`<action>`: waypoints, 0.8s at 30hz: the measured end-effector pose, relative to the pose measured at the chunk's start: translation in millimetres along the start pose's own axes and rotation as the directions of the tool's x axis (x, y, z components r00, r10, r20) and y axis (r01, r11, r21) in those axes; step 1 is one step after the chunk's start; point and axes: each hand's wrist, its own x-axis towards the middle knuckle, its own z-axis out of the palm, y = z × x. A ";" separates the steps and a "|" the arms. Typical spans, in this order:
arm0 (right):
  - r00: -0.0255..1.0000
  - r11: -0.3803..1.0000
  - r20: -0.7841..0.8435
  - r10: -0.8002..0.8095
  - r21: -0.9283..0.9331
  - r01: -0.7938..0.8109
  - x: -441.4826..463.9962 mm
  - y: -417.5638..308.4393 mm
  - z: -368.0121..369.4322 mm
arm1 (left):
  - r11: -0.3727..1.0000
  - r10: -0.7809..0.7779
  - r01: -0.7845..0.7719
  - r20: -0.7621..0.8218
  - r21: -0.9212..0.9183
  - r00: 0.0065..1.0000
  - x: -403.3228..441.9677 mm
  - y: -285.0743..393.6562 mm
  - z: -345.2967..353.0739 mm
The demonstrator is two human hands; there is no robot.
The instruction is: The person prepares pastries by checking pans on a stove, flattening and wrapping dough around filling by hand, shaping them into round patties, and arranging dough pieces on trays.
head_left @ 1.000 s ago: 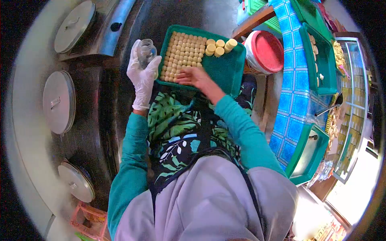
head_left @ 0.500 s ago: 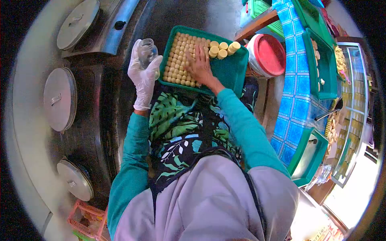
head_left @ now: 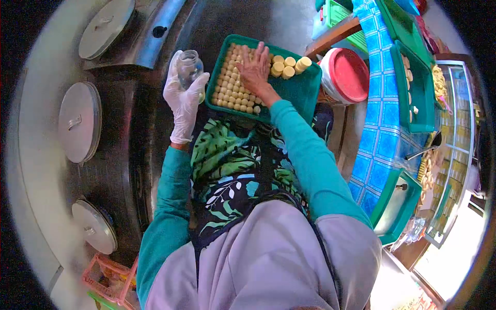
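Observation:
My left hand (head_left: 181,103), in a thin white glove, grips a small clear jar (head_left: 189,66) with its mouth facing up, just left of a green tray (head_left: 298,101). Neat rows of small round pale dough pieces (head_left: 227,82) fill the tray's left part. Over these rows lies my right hand (head_left: 256,75), bare, fingers stretched out and apart, holding nothing I can see; it hides some of the pieces beneath. Short stacks of yellowish round pieces (head_left: 288,67) stand to its right in the tray. One paler piece (head_left: 257,110) sits at the near end of the rows.
A white bucket with a red lid (head_left: 349,75) stands right of the tray. Further right, a table with a blue checked cover (head_left: 380,119) carries green trays (head_left: 421,98). On the left are several round metal lids (head_left: 79,122) and a pink basket (head_left: 106,276).
My right hand has slid towards the far edge of the tray, uncovering pieces at the near end. The left hand still holds the jar in nearly the same place.

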 end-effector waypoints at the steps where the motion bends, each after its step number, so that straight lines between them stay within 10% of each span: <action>1: 0.992 0.987 -0.061 0.114 -0.104 -0.120 0.9 -1.1 11.0 | 1.000 -0.018 0.018 -0.008 0.004 1.000 0.9 8.1 -3.9; 6: 0.932 0.922 -0.108 0.346 -0.146 -0.359 -0.4 -25.3 36.0 | 0.999 0.007 -0.004 -0.085 0.035 0.996 7.2 0.2 -24.9; 10: 0.995 0.967 -0.101 0.027 -0.250 -0.052 -1.1 -39.4 46.2 | 1.000 -0.009 0.011 -0.087 0.018 0.996 6.1 -5.9 -32.0; 16: 0.864 0.946 0.419 -0.280 -0.034 0.323 -60.7 -59.6 8.7 | 0.999 -0.025 0.028 -0.136 0.018 0.990 -6.0 1.6 -42.0; 24: 0.691 0.779 0.450 -0.566 0.565 0.270 -70.5 -19.8 -42.1 | 1.000 0.011 -0.011 -0.228 0.002 0.974 -28.5 36.2 -69.0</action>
